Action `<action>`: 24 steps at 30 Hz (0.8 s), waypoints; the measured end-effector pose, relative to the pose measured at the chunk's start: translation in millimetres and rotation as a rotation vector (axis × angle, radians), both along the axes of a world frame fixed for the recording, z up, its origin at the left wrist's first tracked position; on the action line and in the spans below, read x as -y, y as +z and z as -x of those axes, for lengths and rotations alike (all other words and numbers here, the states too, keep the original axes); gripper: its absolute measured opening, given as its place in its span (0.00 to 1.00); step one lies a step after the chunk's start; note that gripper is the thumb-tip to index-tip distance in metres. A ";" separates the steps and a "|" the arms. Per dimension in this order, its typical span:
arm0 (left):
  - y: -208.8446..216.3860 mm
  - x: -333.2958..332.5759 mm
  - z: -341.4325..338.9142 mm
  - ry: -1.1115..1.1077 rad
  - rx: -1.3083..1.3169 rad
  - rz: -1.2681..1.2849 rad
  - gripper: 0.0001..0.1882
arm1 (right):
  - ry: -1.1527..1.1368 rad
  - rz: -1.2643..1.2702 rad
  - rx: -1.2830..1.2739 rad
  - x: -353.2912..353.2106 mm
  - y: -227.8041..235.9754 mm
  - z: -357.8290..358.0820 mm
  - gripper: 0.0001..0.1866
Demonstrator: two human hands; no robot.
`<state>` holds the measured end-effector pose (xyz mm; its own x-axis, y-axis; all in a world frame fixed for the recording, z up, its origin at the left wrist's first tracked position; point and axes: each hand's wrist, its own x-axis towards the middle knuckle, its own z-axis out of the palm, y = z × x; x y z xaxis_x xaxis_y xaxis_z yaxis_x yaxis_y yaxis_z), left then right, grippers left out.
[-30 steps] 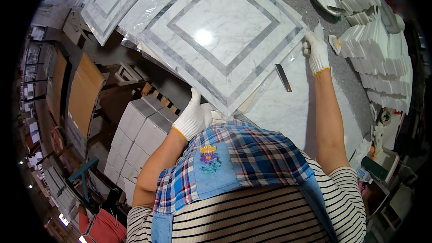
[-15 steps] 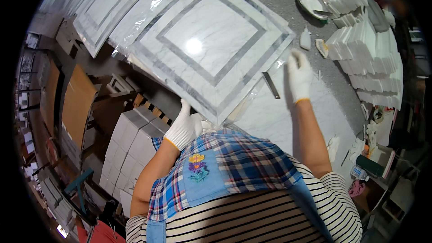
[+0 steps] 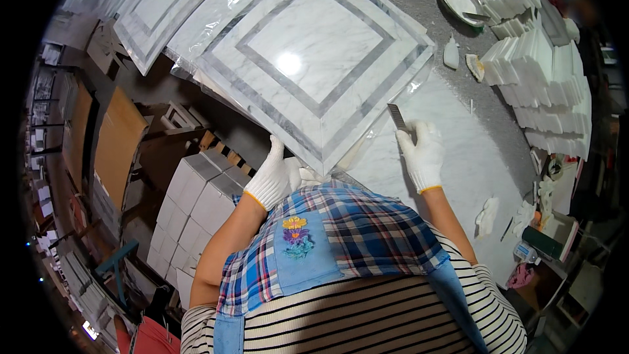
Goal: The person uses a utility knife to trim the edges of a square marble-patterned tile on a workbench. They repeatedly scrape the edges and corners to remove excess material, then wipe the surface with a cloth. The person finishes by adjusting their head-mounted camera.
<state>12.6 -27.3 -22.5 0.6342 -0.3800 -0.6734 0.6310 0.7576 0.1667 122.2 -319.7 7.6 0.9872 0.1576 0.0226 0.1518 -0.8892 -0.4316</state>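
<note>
As you work in the head view, your gloved right grip [image 3: 423, 157] has thumb and fingers closed on the near end of a metal strip [image 3: 396, 116] over a white marble slab [image 3: 452, 128], beside a grey-banded panel [image 3: 321, 46]; your left grip [image 3: 270, 178] rests at the panel's near edge, its hold impossible to tell.

Left hand [image 3: 270, 176] extends its thumb [image 3: 276, 147]; right hand [image 3: 422, 152] pinches.

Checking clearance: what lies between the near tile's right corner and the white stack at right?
In the head view, a white bottle and a yellowish-white scrap sit between the near tile and the white stack.
</note>
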 end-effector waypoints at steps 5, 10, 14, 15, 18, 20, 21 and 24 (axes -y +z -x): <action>-11.9 -6.4 0.2 0.016 -0.032 0.214 0.64 | -0.017 -0.039 -0.054 1.5 8.4 -0.8 0.12; -8.0 -0.8 1.3 0.001 -0.052 0.099 0.66 | -0.113 -0.308 -0.140 12.7 -3.9 -4.9 0.12; -6.5 -2.0 4.0 0.013 -0.012 0.186 0.65 | -0.167 -0.422 -0.247 16.6 7.5 -14.3 0.12; -2.2 -0.6 1.1 0.005 0.007 0.176 0.65 | -0.151 -0.423 -0.207 21.0 2.4 -17.2 0.13; 3.5 2.0 -0.9 0.062 -0.108 0.092 0.64 | -0.153 -0.424 -0.238 23.2 12.9 -31.2 0.14; 5.4 3.6 -0.8 0.068 -0.068 0.131 0.64 | -0.139 -0.477 -0.288 21.2 22.4 -46.1 0.15; 6.8 2.3 -0.5 0.064 -0.066 0.155 0.64 | -0.099 -0.460 -0.244 17.8 22.2 -50.1 0.14; 9.3 3.3 -3.0 0.075 -0.082 0.152 0.63 | -0.043 -0.576 -0.285 -11.0 40.5 -49.7 0.13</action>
<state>15.7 -30.6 -13.2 0.6099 -0.4347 -0.6626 0.5783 0.8158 -0.0028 171.9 -308.7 48.1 0.9722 0.1583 -0.1726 -0.0704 -0.5055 -0.8600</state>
